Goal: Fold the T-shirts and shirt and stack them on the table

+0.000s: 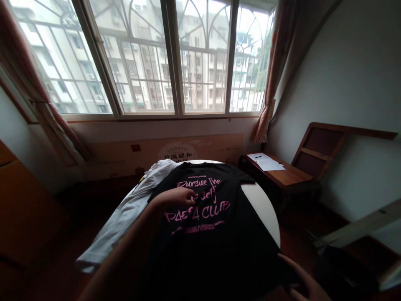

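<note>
A black T-shirt (200,242) with pink lettering lies spread over a round white table (266,209). My left hand (180,196) is over the upper part of the print, its fingers slightly bent and apart against the cloth, with no fold visible between them. At the lower right, my right hand (302,278) has the shirt's side edge between thumb and fingers; part of this hand is cut off by the frame. A white garment (125,217) lies along the left of the black shirt and hangs over the table's edge.
Beyond the table, a large printed cardboard panel (147,152) stands below the barred window (175,62). To the right, papers (266,162) and a pen lie on a wooden chair (294,175). An orange-brown cabinet (25,205) stands at the left, and dark items sit at the lower right.
</note>
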`<action>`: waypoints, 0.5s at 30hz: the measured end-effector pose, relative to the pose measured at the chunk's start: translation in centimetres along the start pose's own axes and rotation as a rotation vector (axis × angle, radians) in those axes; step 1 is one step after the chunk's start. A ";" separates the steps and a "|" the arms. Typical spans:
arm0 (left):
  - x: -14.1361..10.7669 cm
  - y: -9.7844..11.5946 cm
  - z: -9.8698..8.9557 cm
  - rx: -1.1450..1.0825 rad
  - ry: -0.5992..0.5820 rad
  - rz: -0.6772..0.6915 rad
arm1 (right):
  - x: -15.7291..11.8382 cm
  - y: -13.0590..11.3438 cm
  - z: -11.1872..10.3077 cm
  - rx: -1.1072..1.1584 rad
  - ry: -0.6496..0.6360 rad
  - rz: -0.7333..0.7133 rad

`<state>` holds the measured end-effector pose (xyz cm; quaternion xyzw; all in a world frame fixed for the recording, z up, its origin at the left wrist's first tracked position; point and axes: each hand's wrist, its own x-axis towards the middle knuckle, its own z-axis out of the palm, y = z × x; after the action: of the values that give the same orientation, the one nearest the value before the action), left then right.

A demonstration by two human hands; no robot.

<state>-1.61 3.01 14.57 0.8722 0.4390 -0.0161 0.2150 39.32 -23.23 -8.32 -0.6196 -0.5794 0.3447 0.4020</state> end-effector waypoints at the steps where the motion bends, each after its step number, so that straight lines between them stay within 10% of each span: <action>1: -2.6 0.6 0.6 -0.030 0.018 0.006 | -0.1 -0.6 -0.1 -0.019 0.030 -0.004; 7: -14.6 1.8 8.6 -0.081 0.155 -0.200 | 0.1 -2.0 0.0 -0.032 0.154 0.030; 15: -24.0 -3.7 20.0 -0.013 0.458 -0.343 | 0.1 -2.2 -2.2 -0.023 0.200 0.112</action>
<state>-15.99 -21.11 0.29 0.7646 0.6176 0.1480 0.1098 40.35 -23.31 -5.35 -0.6868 -0.5047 0.2965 0.4309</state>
